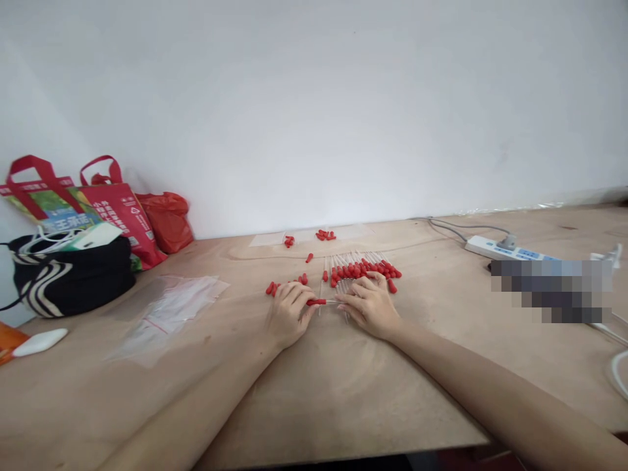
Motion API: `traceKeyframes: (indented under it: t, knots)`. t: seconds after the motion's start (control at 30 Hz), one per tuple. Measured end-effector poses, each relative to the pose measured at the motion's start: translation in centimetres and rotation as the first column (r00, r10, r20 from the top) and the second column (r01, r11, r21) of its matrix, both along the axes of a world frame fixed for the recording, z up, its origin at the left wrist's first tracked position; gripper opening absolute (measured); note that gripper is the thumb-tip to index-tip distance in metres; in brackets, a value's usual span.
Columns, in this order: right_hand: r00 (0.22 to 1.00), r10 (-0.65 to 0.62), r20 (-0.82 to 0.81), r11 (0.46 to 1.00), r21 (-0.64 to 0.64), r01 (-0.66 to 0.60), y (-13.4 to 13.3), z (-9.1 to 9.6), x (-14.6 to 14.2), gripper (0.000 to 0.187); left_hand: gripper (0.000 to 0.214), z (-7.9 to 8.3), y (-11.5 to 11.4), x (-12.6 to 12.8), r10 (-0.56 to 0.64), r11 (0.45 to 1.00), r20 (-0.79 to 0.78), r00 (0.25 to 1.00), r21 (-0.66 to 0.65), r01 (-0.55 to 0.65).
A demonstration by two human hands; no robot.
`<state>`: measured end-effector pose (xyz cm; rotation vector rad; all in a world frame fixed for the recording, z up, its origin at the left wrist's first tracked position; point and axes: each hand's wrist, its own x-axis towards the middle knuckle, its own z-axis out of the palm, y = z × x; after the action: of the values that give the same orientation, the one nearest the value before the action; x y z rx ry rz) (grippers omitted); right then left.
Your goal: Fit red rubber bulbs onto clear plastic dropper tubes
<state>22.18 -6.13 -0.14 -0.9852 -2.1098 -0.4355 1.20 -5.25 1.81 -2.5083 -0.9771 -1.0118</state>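
Observation:
Between my hands a red rubber dropper bulb (316,301) meets a thin clear tube (331,301), the two in line with each other. The fingers of my left hand (289,315) are closed on the bulb. My right hand (373,307) pinches the tube from the other side. Just beyond the right hand lies a row of droppers (360,269), red bulbs toward me and clear tubes pointing to the wall. Several bare tubes (343,286) show beside the right fingers, partly hidden. Loose red bulbs (271,288) lie behind my left hand, partly covered by it.
More red bulbs (324,235) lie near the wall, with a single bulb (309,258) closer. Clear plastic bags (169,311) are spread at left, by a black bag (81,275) and red shopping bags (122,216). A power strip (510,249) with cables sits at right, near a blurred-out object (554,288).

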Motion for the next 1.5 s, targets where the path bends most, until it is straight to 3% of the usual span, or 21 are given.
traceKeyframes:
  t: [0.27,0.53,0.9,1.1,1.23,1.5]
  knots:
    - [0.999,0.011,0.042,0.999,-0.036,-0.01,-0.2,0.0,-0.2,0.021,0.018,-0.4,0.5,-0.2,-0.06,0.998,-0.059,0.996,0.015,0.061]
    - [0.996,0.027,0.089,0.995,-0.096,-0.018,-0.8,0.5,0.1,0.027,0.021,-0.1,-0.1,-0.3,0.014,0.986,-0.115,0.993,-0.162,-0.032]
    - [0.998,0.032,0.045,0.996,-0.088,-0.028,-0.7,0.3,0.1,0.026,0.019,-0.2,-0.1,-0.4,-0.01,0.988,-0.087,0.996,-0.152,-0.004]
    - [0.995,-0.093,-0.019,0.99,-0.107,0.091,-0.4,0.1,1.5,0.024,0.02,-0.2,0.7,-2.9,0.091,0.987,0.04,0.995,-0.135,-0.084]
    - [0.99,-0.125,-0.067,0.987,-0.108,0.118,-0.2,-0.1,0.5,0.022,0.024,-0.6,1.3,-3.5,0.179,0.975,0.198,0.964,-0.168,-0.147]
    - [0.972,-0.232,-0.027,0.964,-0.141,0.226,0.6,0.0,-2.9,0.022,0.024,0.0,4.1,-4.1,0.463,0.872,0.272,0.844,-0.311,-0.378]
